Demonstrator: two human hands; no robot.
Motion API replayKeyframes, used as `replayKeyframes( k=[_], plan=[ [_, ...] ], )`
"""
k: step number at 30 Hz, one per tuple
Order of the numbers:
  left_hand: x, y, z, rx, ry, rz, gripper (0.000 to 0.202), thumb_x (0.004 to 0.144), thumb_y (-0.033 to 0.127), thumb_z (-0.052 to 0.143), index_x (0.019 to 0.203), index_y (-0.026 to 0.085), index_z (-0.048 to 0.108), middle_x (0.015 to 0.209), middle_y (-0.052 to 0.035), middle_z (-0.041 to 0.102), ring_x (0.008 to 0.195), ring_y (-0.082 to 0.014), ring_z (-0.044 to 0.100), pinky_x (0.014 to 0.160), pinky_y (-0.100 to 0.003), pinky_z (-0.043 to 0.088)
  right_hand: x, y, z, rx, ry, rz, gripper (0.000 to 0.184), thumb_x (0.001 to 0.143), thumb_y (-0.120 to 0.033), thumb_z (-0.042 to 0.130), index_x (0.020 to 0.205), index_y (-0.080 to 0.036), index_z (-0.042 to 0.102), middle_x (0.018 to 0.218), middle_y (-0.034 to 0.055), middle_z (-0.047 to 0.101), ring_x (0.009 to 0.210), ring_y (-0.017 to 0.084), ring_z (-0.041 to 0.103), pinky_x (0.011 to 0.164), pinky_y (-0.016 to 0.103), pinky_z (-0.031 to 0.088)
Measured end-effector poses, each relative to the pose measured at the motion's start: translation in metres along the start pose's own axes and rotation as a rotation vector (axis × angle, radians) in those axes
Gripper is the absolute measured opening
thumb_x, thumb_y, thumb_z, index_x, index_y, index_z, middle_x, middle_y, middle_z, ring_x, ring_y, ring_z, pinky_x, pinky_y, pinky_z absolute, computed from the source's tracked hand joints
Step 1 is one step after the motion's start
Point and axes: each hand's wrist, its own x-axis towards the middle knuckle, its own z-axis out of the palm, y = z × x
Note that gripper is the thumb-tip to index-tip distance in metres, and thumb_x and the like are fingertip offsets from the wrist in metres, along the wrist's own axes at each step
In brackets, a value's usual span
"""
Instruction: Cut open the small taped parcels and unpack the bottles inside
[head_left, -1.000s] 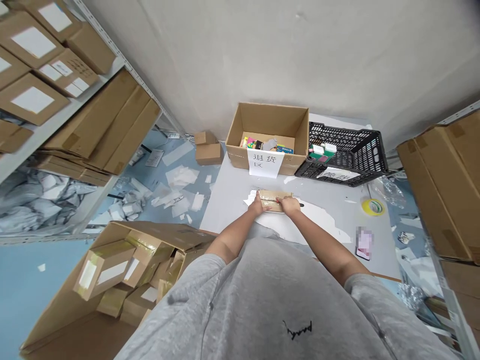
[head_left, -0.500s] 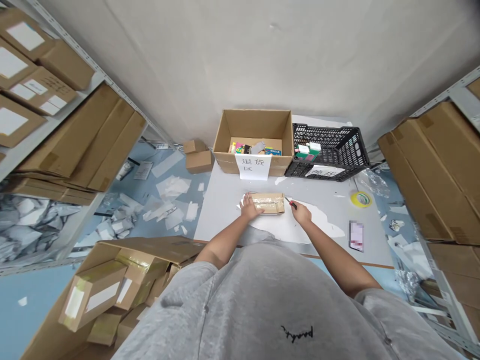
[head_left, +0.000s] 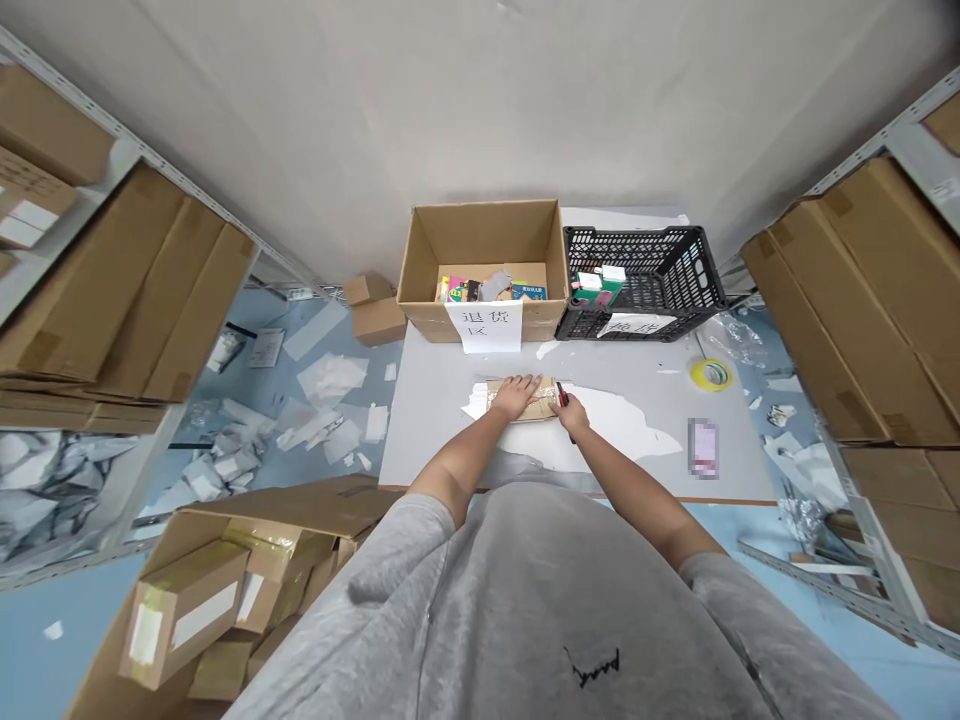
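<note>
I had the left hand open flat on the small taped cardboard parcel on the desk, the right hand gripping a cutter at its right end.

Bright, even light — fisheye bowing at edges

Left hand counted: 1
Right hand counted: 1
Box cutter counted: 1
Taped parcel counted: 1
Open carton counted: 1
Black crate counted: 1
Tape roll counted: 1
</note>
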Motion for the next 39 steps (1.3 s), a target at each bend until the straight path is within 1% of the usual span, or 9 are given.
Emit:
replayKeyframes(
  k=[9, 14, 17, 21, 23, 26, 30, 35, 39],
  plan=[
    [0.009, -0.010, -0.009, 0.112, -0.085, 0.130, 0.052, 0.107, 0.026, 0.034, 0.157, 0.012, 0.041, 0.150, -0.0240, 0.054, 0.129, -0.0298, 0.059, 0.107, -0.042, 0.044, 0.003, 0.005, 0.005, 0.034, -0.002, 0.034, 0.040, 0.092, -0.049, 0.068, 0.122, -0.023, 0.062, 0.115, 0.0086, 0.075, 0.106, 0.025, 0.071, 0.085, 0.031, 0.052],
    [0.006, -0.005, -0.009, 0.107, 0.008, 0.146, 0.058, 0.107, 0.042, 0.040, 0.155, 0.010, 0.043, 0.150, -0.0239, 0.053, 0.136, -0.0314, 0.052, 0.117, -0.046, 0.034, 0.003, 0.004, 0.002, 0.038, -0.002, 0.032, 0.038, 0.092, -0.045, 0.068, 0.121, -0.021, 0.063, 0.115, 0.0093, 0.075, 0.106, 0.025, 0.071, 0.085, 0.031, 0.052],
    [0.005, 0.003, -0.008, 0.107, 0.021, 0.137, 0.066, 0.105, 0.052, 0.043, 0.158, 0.012, 0.039, 0.155, -0.0220, 0.049, 0.136, -0.0331, 0.050, 0.114, -0.046, 0.036, 0.002, 0.002, 0.000, 0.042, -0.017, 0.027, 0.039, 0.092, -0.044, 0.069, 0.123, -0.021, 0.062, 0.118, 0.0088, 0.074, 0.108, 0.025, 0.071, 0.087, 0.030, 0.052],
    [0.011, 0.014, -0.008, 0.116, -0.026, 0.038, 0.059, 0.108, 0.042, 0.038, 0.160, 0.016, 0.035, 0.148, -0.0209, 0.053, 0.127, -0.0314, 0.056, 0.104, -0.043, 0.042, -0.004, -0.004, -0.003, -0.008, -0.003, 0.024, 0.039, 0.095, -0.042, 0.067, 0.127, -0.021, 0.059, 0.120, 0.0104, 0.073, 0.109, 0.026, 0.071, 0.086, 0.030, 0.052],
    [0.013, 0.017, -0.009, 0.119, -0.035, 0.022, 0.057, 0.108, 0.038, 0.037, 0.160, 0.016, 0.036, 0.144, -0.0214, 0.056, 0.124, -0.0318, 0.057, 0.103, -0.044, 0.042, -0.010, -0.007, -0.003, -0.038, 0.027, 0.000, 0.035, 0.100, -0.037, 0.060, 0.131, -0.020, 0.055, 0.118, 0.0124, 0.073, 0.104, 0.025, 0.072, 0.084, 0.029, 0.052],
    [0.014, 0.018, -0.009, 0.112, -0.032, 0.020, 0.056, 0.108, 0.037, 0.037, 0.160, 0.016, 0.036, 0.140, -0.0212, 0.057, 0.123, -0.0319, 0.057, 0.102, -0.044, 0.042, -0.023, -0.008, -0.004, -0.056, 0.000, -0.016, 0.028, 0.108, -0.029, 0.044, 0.133, -0.017, 0.048, 0.105, 0.0123, 0.074, 0.077, 0.019, 0.074, 0.073, 0.027, 0.052],
    [0.014, 0.020, -0.005, 0.099, -0.023, 0.008, 0.055, 0.109, 0.038, 0.036, 0.159, 0.015, 0.037, 0.138, -0.0208, 0.058, 0.122, -0.0313, 0.057, 0.103, -0.044, 0.041, -0.036, -0.005, -0.006, -0.034, -0.084, -0.011, 0.026, 0.111, -0.031, 0.035, 0.133, -0.018, 0.042, 0.093, 0.0084, 0.072, 0.048, 0.012, 0.062, 0.056, 0.024, 0.049],
    [0.015, 0.026, 0.000, 0.080, -0.014, -0.024, 0.057, 0.109, 0.039, 0.036, 0.158, 0.011, 0.038, 0.134, -0.0215, 0.061, 0.121, -0.0320, 0.058, 0.104, -0.045, 0.041, -0.036, -0.009, -0.010, 0.044, -0.072, -0.005, 0.029, 0.110, -0.040, 0.040, 0.130, -0.019, 0.041, 0.091, 0.0075, 0.071, 0.044, 0.011, 0.059, 0.053, 0.023, 0.050],
    [0.015, 0.029, 0.001, 0.042, -0.023, -0.053, 0.057, 0.108, 0.040, 0.039, 0.157, 0.012, 0.040, 0.132, -0.0222, 0.061, 0.121, -0.0327, 0.058, 0.104, -0.046, 0.042, -0.035, -0.013, -0.014, -0.018, -0.046, -0.041, 0.027, 0.109, -0.040, 0.043, 0.126, -0.019, 0.045, 0.091, 0.0079, 0.071, 0.048, 0.013, 0.062, 0.060, 0.026, 0.053]
  ],
)
